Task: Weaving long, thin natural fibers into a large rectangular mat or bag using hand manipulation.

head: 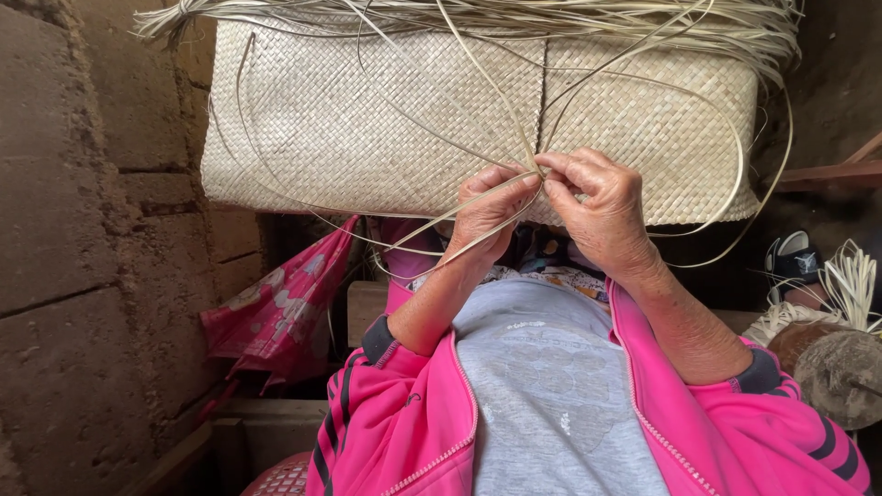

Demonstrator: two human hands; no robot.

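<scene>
My left hand and my right hand meet in front of my chest, fingertips pinched together on thin pale reed strips. The strips loop out from my fingers in wide curves over a large woven mat of the same pale fibre, which lies folded across my lap. Loose unwoven strands fringe the mat's far edge. I wear a pink zip jacket with dark stripes over a grey shirt.
A rough earthen block wall stands close on the left. A folded pink umbrella leans below the mat. On the right are a dark sandal, a bundle of pale strips and a brown rounded object.
</scene>
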